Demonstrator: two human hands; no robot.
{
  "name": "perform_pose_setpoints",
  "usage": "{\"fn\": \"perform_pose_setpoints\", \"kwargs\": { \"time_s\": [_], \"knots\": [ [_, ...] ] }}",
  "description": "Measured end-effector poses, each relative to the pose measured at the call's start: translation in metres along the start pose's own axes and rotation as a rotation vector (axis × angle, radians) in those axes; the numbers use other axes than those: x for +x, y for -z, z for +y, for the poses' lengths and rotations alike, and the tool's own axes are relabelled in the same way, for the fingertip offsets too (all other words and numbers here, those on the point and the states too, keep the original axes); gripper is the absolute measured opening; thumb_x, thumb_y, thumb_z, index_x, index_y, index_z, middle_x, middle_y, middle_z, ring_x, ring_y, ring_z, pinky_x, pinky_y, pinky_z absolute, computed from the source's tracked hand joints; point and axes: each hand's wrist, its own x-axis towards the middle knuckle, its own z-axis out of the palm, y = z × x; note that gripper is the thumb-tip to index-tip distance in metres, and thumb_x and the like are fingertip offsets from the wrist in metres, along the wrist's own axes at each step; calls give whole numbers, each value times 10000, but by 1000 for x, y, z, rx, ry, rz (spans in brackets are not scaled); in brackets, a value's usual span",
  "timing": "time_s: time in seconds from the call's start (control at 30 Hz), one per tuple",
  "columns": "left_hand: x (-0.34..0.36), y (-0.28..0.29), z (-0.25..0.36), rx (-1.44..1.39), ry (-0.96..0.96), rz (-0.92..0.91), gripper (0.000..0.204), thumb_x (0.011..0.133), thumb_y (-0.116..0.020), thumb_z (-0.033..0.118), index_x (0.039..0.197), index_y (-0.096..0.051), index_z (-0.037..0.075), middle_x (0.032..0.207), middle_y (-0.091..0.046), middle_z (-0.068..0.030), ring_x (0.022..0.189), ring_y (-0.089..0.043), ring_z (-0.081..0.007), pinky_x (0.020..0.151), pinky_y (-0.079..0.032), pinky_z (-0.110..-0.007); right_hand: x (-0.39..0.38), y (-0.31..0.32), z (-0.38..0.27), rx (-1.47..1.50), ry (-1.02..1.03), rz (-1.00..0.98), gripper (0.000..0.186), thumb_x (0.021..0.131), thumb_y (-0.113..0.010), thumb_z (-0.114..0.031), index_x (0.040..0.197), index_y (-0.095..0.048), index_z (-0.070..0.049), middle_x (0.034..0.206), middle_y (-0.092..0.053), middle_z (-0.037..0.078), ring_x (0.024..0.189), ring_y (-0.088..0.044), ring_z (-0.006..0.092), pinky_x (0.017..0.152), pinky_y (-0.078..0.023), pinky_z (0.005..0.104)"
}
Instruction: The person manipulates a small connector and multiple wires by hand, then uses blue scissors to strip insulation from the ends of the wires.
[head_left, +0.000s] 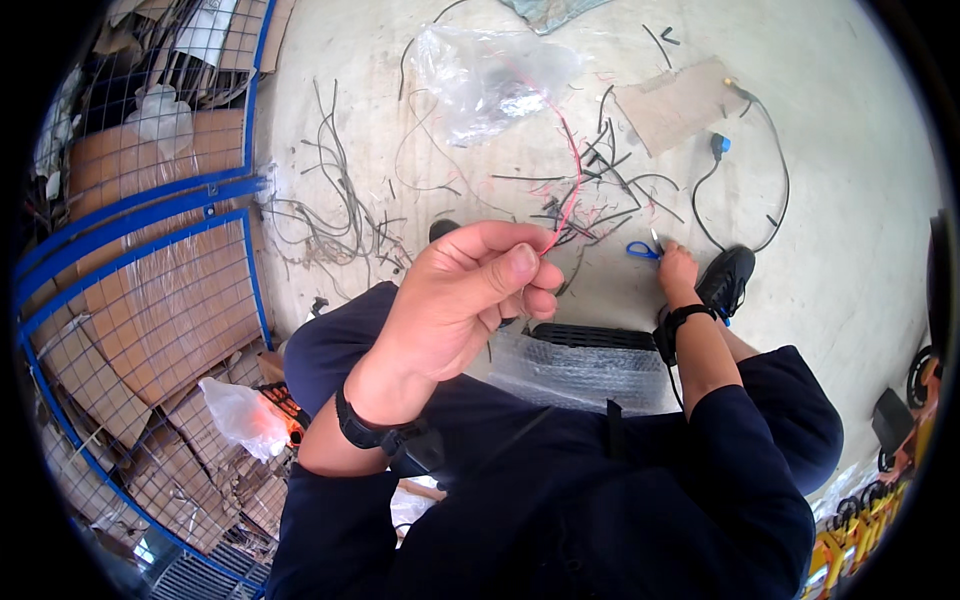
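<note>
My left hand (470, 280) is raised in front of me, pinching a thin red wire (570, 190) between thumb and fingers. From there the wire runs up and away toward a clear plastic bag (480, 80). Lower and to the right, my right hand (678, 268) is closed at a pair of blue-handled scissors (642, 250), one loop sticking out on its left and a blade pointing away. Partly hidden fingers leave the exact grip unclear. Beyond my hands, cut black cable pieces (610, 165) and red wire scraps lie scattered over the floor.
Left of me stands a blue mesh cage (250, 100) full of cardboard. Grey cables (340, 220) lie tangled beside it. A black crate (600, 336) with bubble wrap (570, 370) sits before me. Far right are a cardboard sheet (675, 105) and a cable with a blue connector (720, 145).
</note>
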Motion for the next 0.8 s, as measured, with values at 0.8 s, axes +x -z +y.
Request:
{"fn": "perform_pose_setpoints", "kwargs": {
  "time_s": [0.8],
  "knots": [
    [-36, -34, -29, 95, 168, -263, 181, 959, -525, 143, 1082, -589, 27, 997, -663, -106, 880, -656, -198, 787, -535, -323, -51, 342, 41, 627, 416, 399, 155, 877, -596, -141, 921, -567, 5, 744, -625, 92, 687, -589, 150, 641, -477, 295]
  ]
}}
